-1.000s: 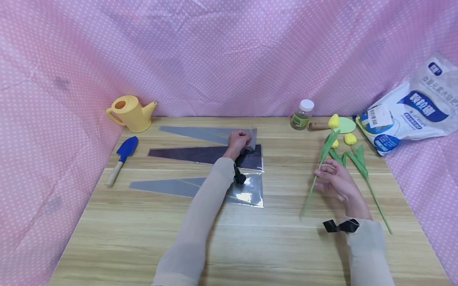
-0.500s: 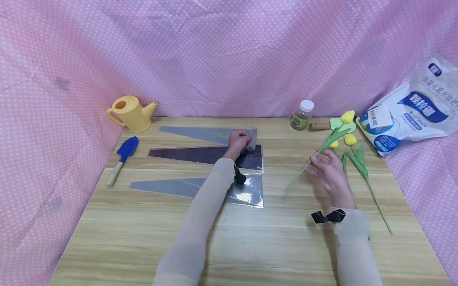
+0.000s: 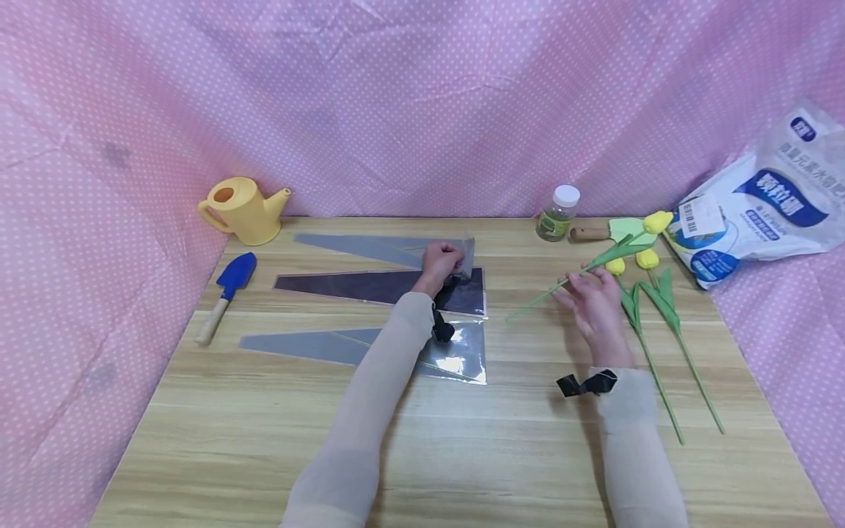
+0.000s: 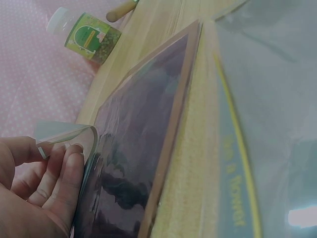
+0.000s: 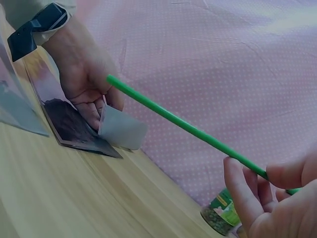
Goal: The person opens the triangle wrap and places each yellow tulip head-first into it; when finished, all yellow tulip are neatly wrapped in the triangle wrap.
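Note:
In the head view my left hand pinches the wide end of the far grey flower sleeve. Its lifted edge curls up above the fingers in the left wrist view. A dark flower sleeve lies just nearer, and another grey sleeve nearest. My right hand holds an artificial yellow tulip by its green stem between thumb and fingers. The bloom tilts up to the right, while the stem's lower end points left toward the sleeves. Two more tulips lie right of this hand.
A yellow watering can and blue hand trowel are at the left. At the back right are a white-lidded jar, a green trowel and a large white printed bag. Pink dotted cloth hangs behind.
My right hand has moved left and a little away from me with the tulip. The tulip has turned from nearly upright to a flatter slant, its stem end leftward. The left hand stays put.

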A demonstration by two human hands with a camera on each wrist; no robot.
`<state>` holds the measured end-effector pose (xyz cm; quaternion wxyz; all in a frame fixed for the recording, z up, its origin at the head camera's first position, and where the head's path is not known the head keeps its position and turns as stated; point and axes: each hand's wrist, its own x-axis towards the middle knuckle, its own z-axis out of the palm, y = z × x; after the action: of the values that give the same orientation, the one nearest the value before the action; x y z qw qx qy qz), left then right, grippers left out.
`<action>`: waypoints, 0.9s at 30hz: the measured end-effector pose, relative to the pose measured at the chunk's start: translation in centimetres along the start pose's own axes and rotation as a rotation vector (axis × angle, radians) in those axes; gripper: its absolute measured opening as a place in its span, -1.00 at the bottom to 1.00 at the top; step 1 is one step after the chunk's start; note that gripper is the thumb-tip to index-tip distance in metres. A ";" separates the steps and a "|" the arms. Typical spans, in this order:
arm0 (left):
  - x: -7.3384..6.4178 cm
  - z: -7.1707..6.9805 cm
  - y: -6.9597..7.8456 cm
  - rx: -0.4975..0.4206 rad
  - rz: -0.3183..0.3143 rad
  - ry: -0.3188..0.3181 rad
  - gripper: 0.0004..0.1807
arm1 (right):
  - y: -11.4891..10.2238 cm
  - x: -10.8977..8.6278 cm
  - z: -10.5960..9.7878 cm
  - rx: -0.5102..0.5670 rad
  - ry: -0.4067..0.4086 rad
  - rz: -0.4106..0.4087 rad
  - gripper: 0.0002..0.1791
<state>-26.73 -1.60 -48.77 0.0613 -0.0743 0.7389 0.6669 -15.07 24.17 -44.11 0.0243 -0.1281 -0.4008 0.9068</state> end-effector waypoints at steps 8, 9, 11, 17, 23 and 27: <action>0.3 0.1 -0.1 -0.006 0.002 0.010 -0.93 | 0.3 1.1 1.0 -0.009 0.038 -0.004 -0.74; 0.3 0.2 -0.1 -0.005 0.003 0.011 -0.93 | 0.3 1.2 1.1 0.002 0.031 -0.006 -0.73; 0.3 0.2 -0.1 0.000 0.006 0.013 -0.92 | 0.4 1.4 1.3 0.020 0.027 -0.010 -0.72; 0.2 0.1 -0.1 0.027 0.002 0.013 -0.93 | 0.6 2.4 2.3 0.059 0.087 -0.012 -0.73; 0.1 0.1 -0.2 0.013 -0.012 0.011 -0.92 | 1.0 3.4 3.4 0.078 0.155 -0.031 -0.73; 0.1 0.0 -0.1 -0.007 -0.010 0.009 -0.90 | 1.4 4.1 4.1 0.080 0.181 -0.047 -0.73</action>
<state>-26.77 -1.57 -48.86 0.0611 -0.0810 0.7366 0.6686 -19.93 20.87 -43.34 0.0868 -0.1988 -0.3634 0.9060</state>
